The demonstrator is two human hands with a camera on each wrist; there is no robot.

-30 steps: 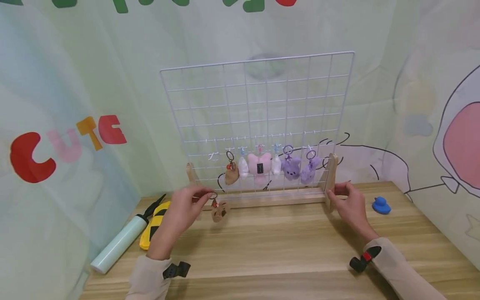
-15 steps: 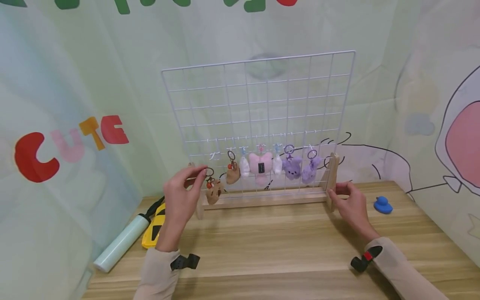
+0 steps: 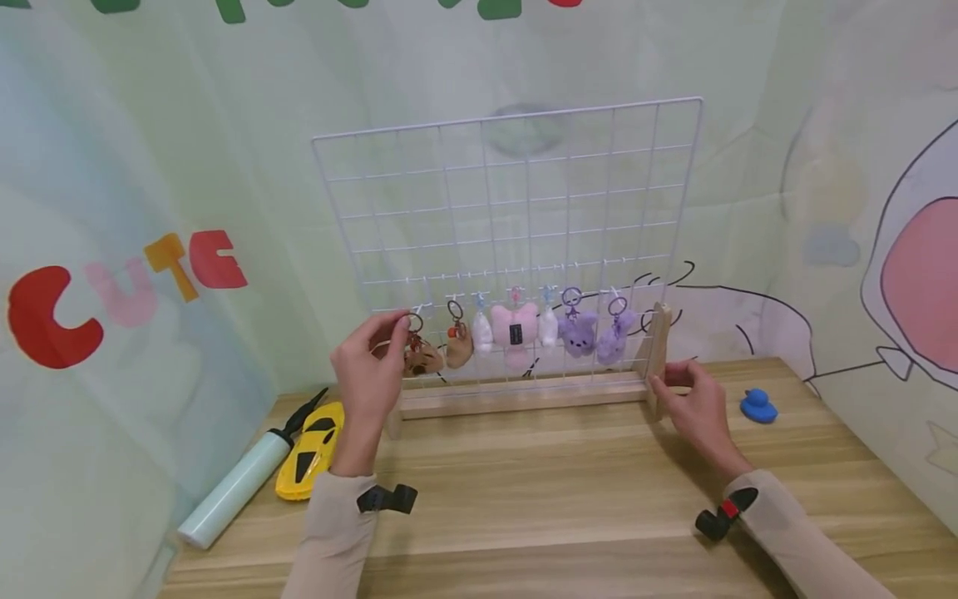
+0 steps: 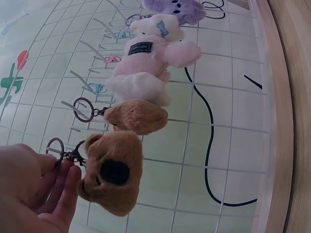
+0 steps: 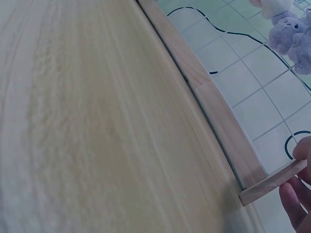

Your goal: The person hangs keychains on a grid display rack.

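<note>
My left hand (image 3: 368, 366) pinches the metal ring of a brown plush bear keychain (image 4: 116, 172) by the left end of a white wire grid rack (image 3: 486, 191). In the left wrist view the ring is beside a hook; whether it sits on it I cannot tell. A second brown plush keychain (image 4: 138, 117) hangs on the neighbouring hook. Beyond it hang white plush charms (image 3: 482, 327), a pink plush (image 3: 515, 324) and purple plush keychains (image 3: 578, 334). My right hand (image 3: 696, 408) grips the wooden upright (image 3: 658, 358) at the rack's right end between thumb and fingers.
A wooden base bar (image 3: 524, 401) runs along the rack's foot. On the table's left lie a pale green hand pump (image 3: 235, 491) and a yellow toy car (image 3: 310, 453). A blue rubber duck (image 3: 759, 406) stands right of my right hand. Printed curtains surround the table (image 3: 539, 499).
My left hand has lifted the bear keychain from low near the base bar up to the row of hooks. The right hand has stayed on the upright.
</note>
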